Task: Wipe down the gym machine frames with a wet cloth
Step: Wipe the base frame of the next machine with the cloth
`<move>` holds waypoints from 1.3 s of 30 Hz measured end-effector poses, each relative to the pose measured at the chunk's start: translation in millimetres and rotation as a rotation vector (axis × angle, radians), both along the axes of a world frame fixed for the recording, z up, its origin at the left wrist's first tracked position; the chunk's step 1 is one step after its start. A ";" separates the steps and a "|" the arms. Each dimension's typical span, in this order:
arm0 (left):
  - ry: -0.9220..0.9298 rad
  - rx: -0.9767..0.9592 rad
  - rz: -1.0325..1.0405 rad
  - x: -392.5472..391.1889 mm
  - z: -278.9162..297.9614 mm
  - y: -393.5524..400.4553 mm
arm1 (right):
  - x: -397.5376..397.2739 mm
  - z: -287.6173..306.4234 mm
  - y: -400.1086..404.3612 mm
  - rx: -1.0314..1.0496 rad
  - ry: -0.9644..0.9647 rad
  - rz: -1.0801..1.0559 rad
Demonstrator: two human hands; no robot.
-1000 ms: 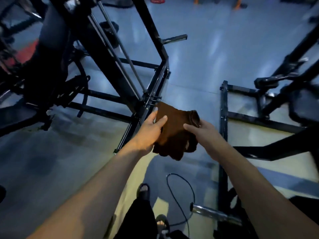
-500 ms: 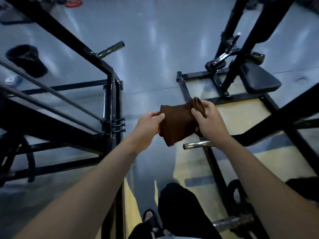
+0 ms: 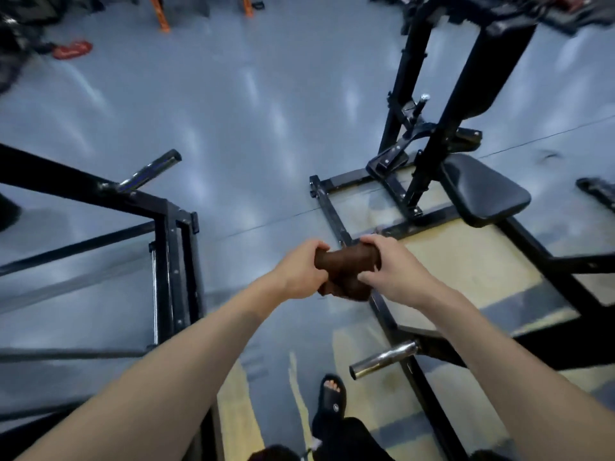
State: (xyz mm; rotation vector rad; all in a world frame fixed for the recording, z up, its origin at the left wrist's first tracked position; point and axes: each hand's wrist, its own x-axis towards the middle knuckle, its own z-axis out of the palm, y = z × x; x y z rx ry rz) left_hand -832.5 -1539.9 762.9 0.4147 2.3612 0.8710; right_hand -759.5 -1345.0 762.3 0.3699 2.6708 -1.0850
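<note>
Two-handed grip (tight): rolled brown cloth [image 3: 346,266]

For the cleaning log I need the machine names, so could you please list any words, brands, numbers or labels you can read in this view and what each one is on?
None can be read.
Sandal: a small pale round mark on the strap, too small to read.
Black machine frame and seat pad: no label or number shows.
Left frame: no label shows.
Brown cloth, gripped by left hand and right hand: no tag or print shows.
</note>
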 end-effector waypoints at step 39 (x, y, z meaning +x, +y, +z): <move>-0.779 0.620 0.105 -620.7 67.0 316.9 | -573.7 24.8 208.1 -0.126 0.471 -0.770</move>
